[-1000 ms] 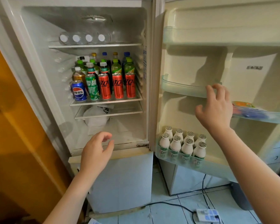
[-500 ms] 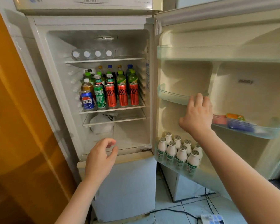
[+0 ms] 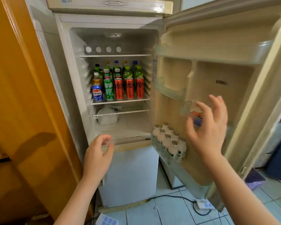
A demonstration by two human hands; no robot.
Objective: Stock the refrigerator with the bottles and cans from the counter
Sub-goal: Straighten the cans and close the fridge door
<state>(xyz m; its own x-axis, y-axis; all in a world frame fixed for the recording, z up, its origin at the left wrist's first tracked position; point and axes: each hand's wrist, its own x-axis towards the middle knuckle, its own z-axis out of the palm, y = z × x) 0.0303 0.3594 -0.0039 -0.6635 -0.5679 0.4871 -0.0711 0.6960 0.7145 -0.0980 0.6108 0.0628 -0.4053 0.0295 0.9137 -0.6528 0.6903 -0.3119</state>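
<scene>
Head view: refrigerator [image 3: 128,168] open, its door [image 3: 217,70] at 3 o'clock. Cans [image 3: 118,90] stand in a row at the front of the middle shelf [image 3: 120,101], bottles [image 3: 127,73] behind them. Small white bottles [image 3: 169,140] fill the lowest door rack. My left grip [image 3: 96,158], at 6 o'clock of the cans, is loosely curled and empty. My right grip [image 3: 208,132] is wide, fingers spread, empty, in front of the door; white bottles at its 8 o'clock.

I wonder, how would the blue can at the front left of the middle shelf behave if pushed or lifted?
The blue can stands upright and looks undented, so it is probably stiff and heavy for its size. Shorter and wider than the red cans, it would likely slide on the shelf rather than tip.
</scene>
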